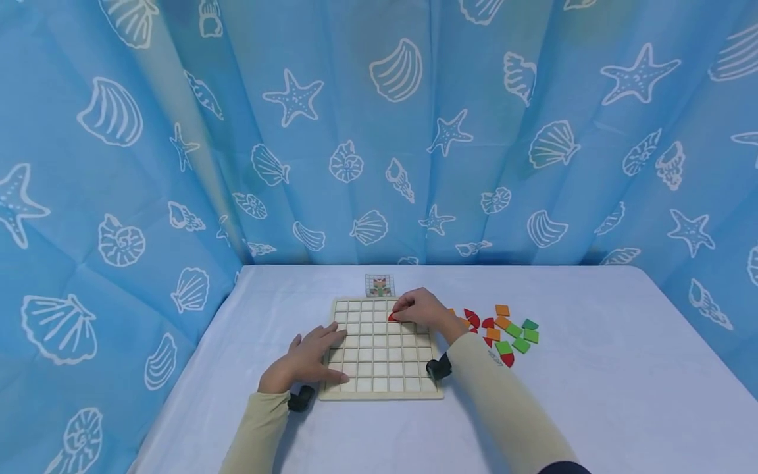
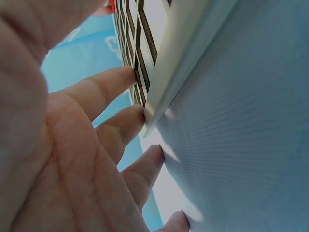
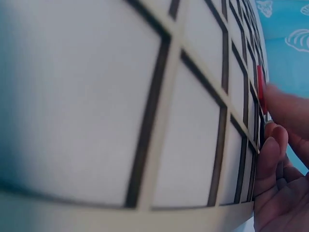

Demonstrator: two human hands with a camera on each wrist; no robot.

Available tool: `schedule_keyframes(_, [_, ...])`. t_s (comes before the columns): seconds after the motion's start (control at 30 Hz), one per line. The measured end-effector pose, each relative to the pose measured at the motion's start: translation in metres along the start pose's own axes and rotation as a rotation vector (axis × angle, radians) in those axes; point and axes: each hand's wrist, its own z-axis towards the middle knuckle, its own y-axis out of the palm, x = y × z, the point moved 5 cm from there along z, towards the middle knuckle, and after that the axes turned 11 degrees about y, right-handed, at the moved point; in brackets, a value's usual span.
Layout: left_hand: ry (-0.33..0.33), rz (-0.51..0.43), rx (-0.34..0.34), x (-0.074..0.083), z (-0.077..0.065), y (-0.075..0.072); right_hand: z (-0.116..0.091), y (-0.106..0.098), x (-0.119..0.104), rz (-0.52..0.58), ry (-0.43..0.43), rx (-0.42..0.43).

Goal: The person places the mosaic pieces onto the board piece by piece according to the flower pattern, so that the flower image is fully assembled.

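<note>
A wooden grid board [image 1: 381,396] with white square cells lies on the table. My left hand [image 1: 308,359] rests spread over its left edge. In the left wrist view, fingers [image 2: 104,92] of that hand touch the board's rim, and others reach down to the cloth. Over the upper right part of the grid, my right hand [image 1: 423,309] pinches a red quarter-circle tile [image 1: 392,317]. The right wrist view shows that red tile [image 3: 261,89] edge-on at the grid surface beside the fingertips; how far it sits in a cell cannot be told.
Right of the board lie scattered tiles: orange squares [image 1: 502,309], green squares [image 1: 521,345] and red quarter-circles [image 1: 507,360]. A small pattern card [image 1: 379,285] lies behind the board. White cloth [image 1: 592,395] covers the table; a blue shell-print curtain [image 1: 379,131] hangs behind.
</note>
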Motion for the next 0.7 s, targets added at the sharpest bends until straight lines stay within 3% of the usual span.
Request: schedule_keyframes(0.7, [0.019, -0.005, 0.003, 0.0003, -0.0005, -0.0006, -0.0020, -0.0021, 0.0001, 0.017, 0.041, 0.017])
